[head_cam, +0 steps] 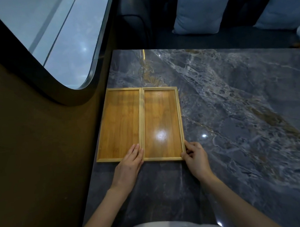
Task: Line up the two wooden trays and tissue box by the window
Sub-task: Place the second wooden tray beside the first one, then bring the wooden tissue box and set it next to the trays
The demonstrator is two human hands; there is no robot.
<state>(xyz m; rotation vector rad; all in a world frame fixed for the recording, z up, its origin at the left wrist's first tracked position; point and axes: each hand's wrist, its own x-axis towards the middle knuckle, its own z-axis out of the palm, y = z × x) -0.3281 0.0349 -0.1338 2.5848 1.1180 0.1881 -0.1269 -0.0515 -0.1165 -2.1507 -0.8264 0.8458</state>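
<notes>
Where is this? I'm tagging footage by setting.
Probably a lounge or café booth: a polished grey marble table beside a rounded-corner window, with a dark padded bench holding pale blue cushions across it.

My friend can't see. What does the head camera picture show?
Two empty wooden trays, the left tray and right tray, lie side by side on a marble table near a window. The left hand rests where they meet; the right hand touches the right tray's corner.

honey-brown trays point(120, 123); grey veined marble table point(237, 104).
</notes>
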